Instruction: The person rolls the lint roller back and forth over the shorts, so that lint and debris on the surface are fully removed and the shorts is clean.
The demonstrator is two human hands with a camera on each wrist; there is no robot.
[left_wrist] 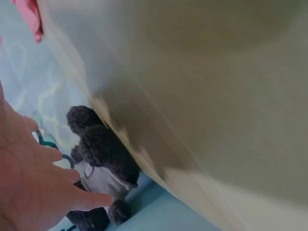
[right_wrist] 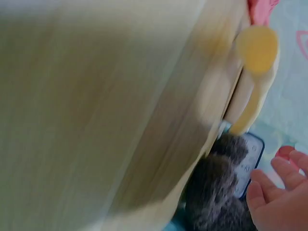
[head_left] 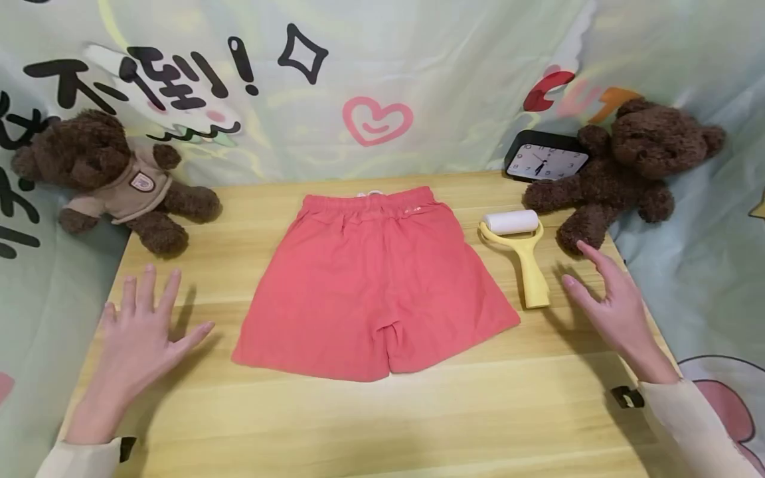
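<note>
Coral-red shorts (head_left: 370, 292) lie flat on the wooden table, waistband toward the back wall and legs toward the front. To their right is a lint roller (head_left: 528, 262) with a yellow handle and a white roll. My left hand (head_left: 140, 338) hovers over the table's left side with fingers spread, apart from the shorts. On the right, my right hand (head_left: 615, 309) is held above the table near the lint roller's handle, its fingers loosely bent and touching nothing. Both wrist views also show the hands (left_wrist: 38, 178) (right_wrist: 281, 197) holding nothing.
A brown teddy bear (head_left: 119, 179) in a beige shirt sits at the back left. Another brown bear (head_left: 627, 166) sits at the back right, beside a black-framed clock (head_left: 544, 158). Printed fabric (head_left: 454, 79) hangs around the table's back and sides.
</note>
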